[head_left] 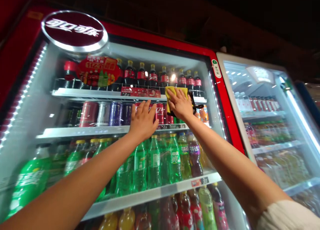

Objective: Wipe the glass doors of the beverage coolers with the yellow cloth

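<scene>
My left hand [143, 120] rests with fingers spread against the glass door of a drinks cooler, in front of the row of cans, and holds nothing. To its right and a little higher, my right hand [180, 103] presses a yellow cloth [185, 90] flat on the same glass. The cloth has a dark edge that sticks out to the right of the hand. Its fingers lie stretched over the cloth. Behind the glass are cola bottles [129, 73] on the top shelf, cans [115, 113] below them and green bottles [154, 161] lower down.
The cooler has a red frame [228, 123] and a round lit sign [74, 30] at the upper left. A red sticker [98, 71] is near the top shelf. On the right stands a second cooler with a pale frame [236, 106], holding more bottles.
</scene>
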The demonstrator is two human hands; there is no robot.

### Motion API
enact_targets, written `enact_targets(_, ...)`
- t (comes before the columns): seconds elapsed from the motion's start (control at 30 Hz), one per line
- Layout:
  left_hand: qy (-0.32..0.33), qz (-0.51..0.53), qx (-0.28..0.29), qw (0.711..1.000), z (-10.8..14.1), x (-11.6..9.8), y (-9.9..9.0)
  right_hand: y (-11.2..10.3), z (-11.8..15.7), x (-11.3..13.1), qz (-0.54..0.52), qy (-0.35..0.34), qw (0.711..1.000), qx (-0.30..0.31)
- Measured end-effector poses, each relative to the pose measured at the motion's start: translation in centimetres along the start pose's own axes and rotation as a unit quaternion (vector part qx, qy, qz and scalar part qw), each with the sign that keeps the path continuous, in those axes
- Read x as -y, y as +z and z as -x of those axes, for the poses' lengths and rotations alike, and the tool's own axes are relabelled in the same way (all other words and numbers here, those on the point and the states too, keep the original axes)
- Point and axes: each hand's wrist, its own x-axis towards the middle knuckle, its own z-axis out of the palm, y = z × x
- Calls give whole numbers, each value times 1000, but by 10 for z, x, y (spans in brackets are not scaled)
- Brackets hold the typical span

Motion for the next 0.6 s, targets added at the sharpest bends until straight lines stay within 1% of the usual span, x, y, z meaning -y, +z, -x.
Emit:
enact_targets(0.07, 4, 9, -8, 1000, 1, 1, 3, 5, 10, -8, 1, 70, 997, -29)
enact_targets(0.13, 8, 19, -17, 1000, 0, 1, 6, 11, 27, -5, 5, 115, 992, -55)
enact_targets(0.17, 12, 22, -20, 999, -2, 1, 7, 13, 35, 1, 10, 117, 991, -58)
enact_targets(0.2, 17, 23, -23, 999, -4, 0, 9, 14, 38, 7, 16, 104, 993, -55)
enact_targets(0.23, 23, 25, -24, 999, -6, -1, 10, 14, 38, 12, 21, 79, 996, -46)
enact_targets(0.3, 33, 27, -27, 999, -12, -4, 12, 11, 27, 15, 28, 24, 999, -23)
enact_targets(0.33, 34, 30, -30, 999, -13, -6, 13, 8, 19, 12, 32, 11, 999, -15)
enact_targets(0.37, 36, 33, -33, 998, -14, -6, 14, 6, 12, 6, 37, 13, 999, -11)
enact_targets(0.43, 42, 41, -42, 997, -13, -6, 15, 4, 7, -12, 41, 58, 997, -22)
enact_targets(0.47, 48, 46, -46, 997, -12, -4, 16, 5, 10, -21, 39, 94, 994, -36)
enact_targets(0.53, 59, 54, -56, 995, -8, -2, 17, 10, 27, -33, 29, 159, 984, -72)
enact_targets(0.57, 60, 56, -58, 995, -8, -1, 17, 13, 38, -35, 24, 171, 981, -85)
enact_targets(0.6, 58, 55, -59, 995, -7, -2, 18, 16, 47, -35, 21, 164, 982, -91)
